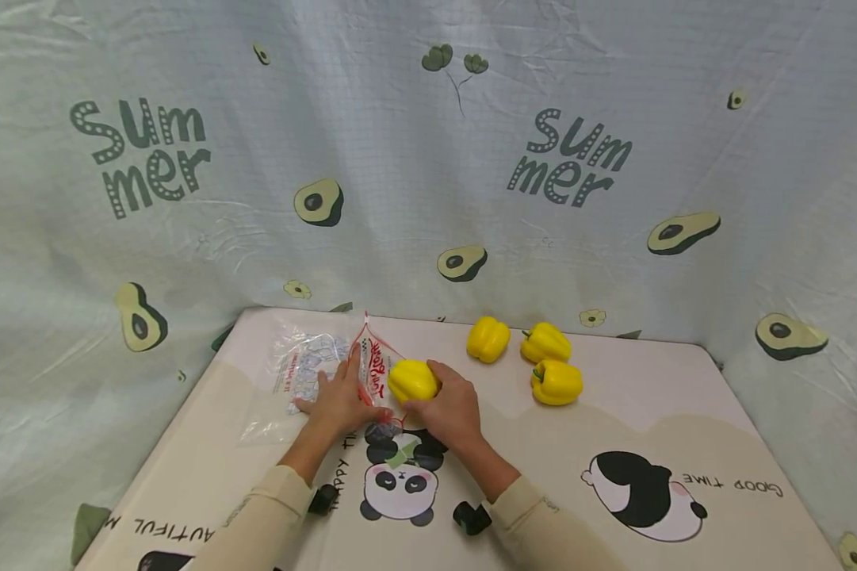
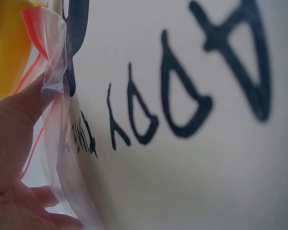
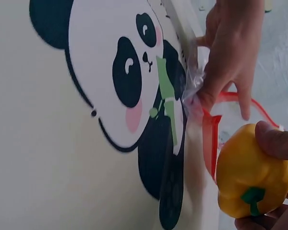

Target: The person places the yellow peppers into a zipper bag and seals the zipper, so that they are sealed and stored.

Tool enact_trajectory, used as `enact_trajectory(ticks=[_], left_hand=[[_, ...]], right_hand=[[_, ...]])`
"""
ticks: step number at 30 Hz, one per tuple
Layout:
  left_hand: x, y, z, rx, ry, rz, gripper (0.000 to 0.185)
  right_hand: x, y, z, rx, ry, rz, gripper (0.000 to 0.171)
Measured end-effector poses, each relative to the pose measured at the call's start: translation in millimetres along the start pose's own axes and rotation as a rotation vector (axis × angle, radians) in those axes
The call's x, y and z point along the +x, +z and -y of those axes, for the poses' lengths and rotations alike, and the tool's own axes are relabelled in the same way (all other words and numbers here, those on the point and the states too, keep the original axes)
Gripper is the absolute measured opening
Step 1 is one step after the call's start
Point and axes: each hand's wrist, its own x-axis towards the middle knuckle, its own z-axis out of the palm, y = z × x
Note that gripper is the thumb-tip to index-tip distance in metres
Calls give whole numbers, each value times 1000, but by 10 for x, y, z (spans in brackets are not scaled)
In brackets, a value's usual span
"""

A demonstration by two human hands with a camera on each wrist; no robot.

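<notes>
My right hand [image 1: 448, 404] grips a yellow bell pepper [image 1: 412, 381] at the open mouth of a clear zip bag [image 1: 375, 366] with red print and a red seal. In the right wrist view the pepper [image 3: 247, 179], green stem down, sits between my right fingers [image 3: 274, 141] beside the bag's red rim [image 3: 212, 139]. My left hand [image 1: 342, 396] pinches the bag's edge and holds it open; its thumb [image 2: 14, 129] presses the plastic [image 2: 55, 86].
Three more yellow peppers [image 1: 488, 339] [image 1: 545, 342] [image 1: 556, 381] lie behind on the cream panda-print mat [image 1: 614, 428]. Another clear bag [image 1: 296, 373] lies flat at my left. An avocado-print cloth [image 1: 428, 159] walls the back and sides.
</notes>
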Motion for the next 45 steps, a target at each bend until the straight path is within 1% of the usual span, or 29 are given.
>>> enact_trajectory(ticks=[5,11,13,17,20,23,27,30,33,36,41,45], left_hand=[[-5,-16,-15,-1,8,-2,131],[6,-7,-25,0,14,-1,128],[0,-7,-40,4,18,3,128],[-24,-4,-68,16,28,12,127],[-52,-6,-88,6,37,20,127],[-73,1,-103,4,44,23,127],[-88,24,-124,19,42,24,125],[-94,43,-136,26,41,22,123],[-100,60,-134,24,45,17,124],[-114,68,-127,18,50,17,125],[-125,75,-127,25,63,21,127],[-136,84,-148,21,63,24,127]], right_hand=[[10,54,49,38,-32,4,71],[57,157,67,12,-69,23,72],[66,179,81,-4,-68,27,72],[61,210,112,-46,-61,25,71],[56,223,126,-70,-41,27,71],[50,224,131,-74,-5,59,71],[46,216,138,-86,34,123,70],[48,207,149,-84,51,142,73],[43,205,157,-64,67,128,72],[35,217,148,-49,63,95,69],[39,232,112,-68,-3,28,67],[52,242,79,-117,-38,0,69]])
